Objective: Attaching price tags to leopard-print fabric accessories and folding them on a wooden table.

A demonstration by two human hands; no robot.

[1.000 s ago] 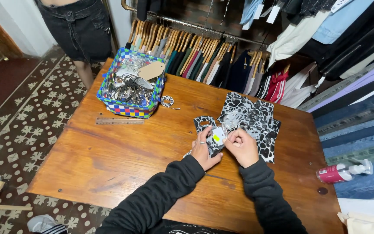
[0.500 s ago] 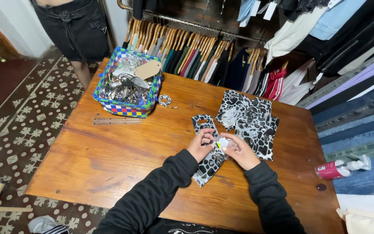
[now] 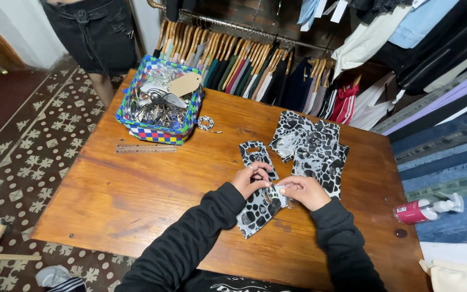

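Since a sec ago you've pulled the black-and-white patterned pouch (image 3: 258,208) nearer on the tabletop (image 3: 136,200); both hands, left hand (image 3: 251,180) & right hand (image 3: 302,190), pinch it, the pile of pouches (image 3: 312,146) sits far right.

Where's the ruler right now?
Head view: the ruler lies flat on the table, left side, just in front of the woven basket.

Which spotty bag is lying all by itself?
The black-and-white spotted bag lying flat just beyond the left hand. The others are heaped in the pile, or held in both hands.
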